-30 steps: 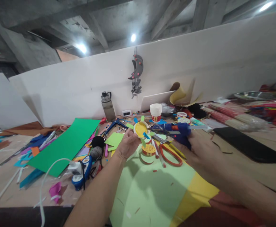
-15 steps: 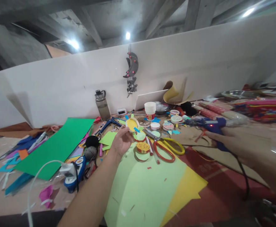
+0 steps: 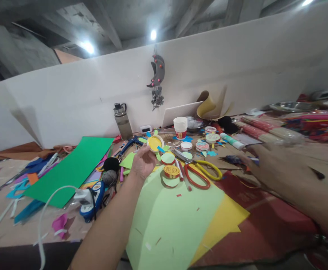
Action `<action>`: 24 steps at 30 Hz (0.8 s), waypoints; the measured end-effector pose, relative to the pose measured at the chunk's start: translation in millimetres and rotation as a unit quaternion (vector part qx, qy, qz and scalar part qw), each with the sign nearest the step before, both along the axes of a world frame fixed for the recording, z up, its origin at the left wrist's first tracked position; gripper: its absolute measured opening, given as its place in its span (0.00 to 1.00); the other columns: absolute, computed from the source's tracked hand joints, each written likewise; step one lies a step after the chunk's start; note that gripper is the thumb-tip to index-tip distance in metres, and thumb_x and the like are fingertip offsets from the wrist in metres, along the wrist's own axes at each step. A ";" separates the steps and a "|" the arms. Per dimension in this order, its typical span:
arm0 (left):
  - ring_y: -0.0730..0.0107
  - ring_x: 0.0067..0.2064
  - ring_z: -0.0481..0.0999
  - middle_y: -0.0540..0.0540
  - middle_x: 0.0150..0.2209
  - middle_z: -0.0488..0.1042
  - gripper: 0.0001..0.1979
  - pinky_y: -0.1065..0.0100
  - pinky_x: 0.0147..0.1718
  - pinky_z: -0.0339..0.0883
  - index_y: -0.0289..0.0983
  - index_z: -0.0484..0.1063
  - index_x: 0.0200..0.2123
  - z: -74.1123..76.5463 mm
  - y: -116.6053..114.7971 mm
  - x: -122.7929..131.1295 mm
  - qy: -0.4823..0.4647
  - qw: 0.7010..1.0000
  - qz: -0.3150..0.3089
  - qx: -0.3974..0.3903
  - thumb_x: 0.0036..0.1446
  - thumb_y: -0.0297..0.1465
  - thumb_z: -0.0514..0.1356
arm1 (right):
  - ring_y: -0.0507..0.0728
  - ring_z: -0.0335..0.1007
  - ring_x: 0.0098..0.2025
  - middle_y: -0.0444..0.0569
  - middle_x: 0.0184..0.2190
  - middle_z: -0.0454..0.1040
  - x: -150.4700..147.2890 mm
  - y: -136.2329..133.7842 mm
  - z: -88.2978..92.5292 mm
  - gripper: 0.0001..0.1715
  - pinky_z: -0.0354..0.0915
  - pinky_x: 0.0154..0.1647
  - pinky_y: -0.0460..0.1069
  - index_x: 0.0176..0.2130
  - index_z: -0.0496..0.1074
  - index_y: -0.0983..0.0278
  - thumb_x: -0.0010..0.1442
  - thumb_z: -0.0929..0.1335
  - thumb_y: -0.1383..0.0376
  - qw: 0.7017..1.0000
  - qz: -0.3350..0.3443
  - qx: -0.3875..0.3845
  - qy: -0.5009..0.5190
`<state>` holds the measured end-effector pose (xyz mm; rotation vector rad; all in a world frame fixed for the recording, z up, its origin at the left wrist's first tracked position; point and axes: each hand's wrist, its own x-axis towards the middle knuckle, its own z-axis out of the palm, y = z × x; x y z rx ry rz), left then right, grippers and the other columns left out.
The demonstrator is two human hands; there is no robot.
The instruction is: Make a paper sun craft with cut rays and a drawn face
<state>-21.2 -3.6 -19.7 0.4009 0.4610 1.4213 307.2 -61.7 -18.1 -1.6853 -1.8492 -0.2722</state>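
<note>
My left hand (image 3: 145, 162) pinches a round yellow disc (image 3: 154, 143) with a pale rim and small blue and green paper tabs around its edge. It is held up over the cluttered middle of the table. My right hand (image 3: 261, 165) is smeared by motion at the right. Just beside its fingers lies a blue glue gun (image 3: 233, 160) on the table, partly hidden by the hand. Red and yellow handled scissors (image 3: 198, 173) rest between the hands. Close by stand a yellow-topped red cut cup piece (image 3: 171, 171) and a red marker (image 3: 179, 168).
Light green paper sheets (image 3: 169, 225) cover the front middle, over yellow paper. A green sheet (image 3: 71, 168) and a blue power strip (image 3: 92, 202) lie left. At the back stand a bottle (image 3: 122, 122) and stacked paper cups (image 3: 180, 125). Wrapped sticks (image 3: 261, 129) lie right.
My right hand held the glue gun raised in the air; now the gun is down on the table and the hand is blurred beside it. My left hand still holds the yellow disc.
</note>
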 end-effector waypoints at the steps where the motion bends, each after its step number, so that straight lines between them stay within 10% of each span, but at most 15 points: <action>1: 0.81 0.26 0.75 0.50 0.27 0.76 0.07 0.84 0.21 0.65 0.34 0.68 0.25 0.2 0.0 -0.1 -0.001 1.000 -0.001 0.002 0.47 0.17 0.58 | 0.61 0.70 0.37 0.61 0.33 0.74 -17.1 -0.9 3.0 0.14 0.59 0.35 0.54 0.34 0.75 0.65 0.59 0.65 0.58 0.998 0.050 -0.022 0.007; 4: 0.81 0.26 0.74 0.50 0.26 0.76 0.07 0.84 0.22 0.65 0.34 0.68 0.25 0.6 -0.6 -1.0 0.000 1.000 -0.003 0.010 0.46 0.17 0.58 | 0.60 0.69 0.41 0.58 0.40 0.74 -75.1 1.3 4.0 0.21 0.63 0.39 0.53 0.42 0.71 0.63 0.66 0.57 0.54 0.965 0.210 -0.145 0.060; 10: 0.79 0.27 0.75 0.51 0.27 0.76 0.08 0.79 0.27 0.69 0.36 0.69 0.27 -0.2 0.2 -4.9 0.018 0.998 -0.005 0.057 0.45 0.18 0.59 | 0.67 0.65 0.50 0.60 0.43 0.72 -145.0 25.2 -15.2 0.24 0.62 0.49 0.61 0.47 0.70 0.66 0.59 0.64 0.51 0.943 0.270 -0.193 -0.007; 19: 0.78 0.27 0.75 0.51 0.30 0.77 0.14 0.80 0.24 0.66 0.38 0.71 0.37 -5.1 2.9 -4.1 0.038 0.997 0.006 0.064 0.46 0.19 0.60 | 0.62 0.70 0.45 0.57 0.42 0.74 -141.6 31.3 -23.4 0.21 0.67 0.45 0.57 0.47 0.70 0.66 0.55 0.67 0.59 0.929 0.290 -0.224 0.058; 24: 0.80 0.28 0.75 0.53 0.29 0.76 0.10 0.80 0.26 0.66 0.38 0.67 0.29 -2.7 1.3 -6.1 0.052 0.995 0.006 0.090 0.44 0.20 0.61 | 0.59 0.69 0.50 0.53 0.52 0.69 -132.0 35.5 -20.7 0.29 0.69 0.46 0.55 0.54 0.63 0.61 0.53 0.68 0.66 0.920 0.319 -0.112 0.198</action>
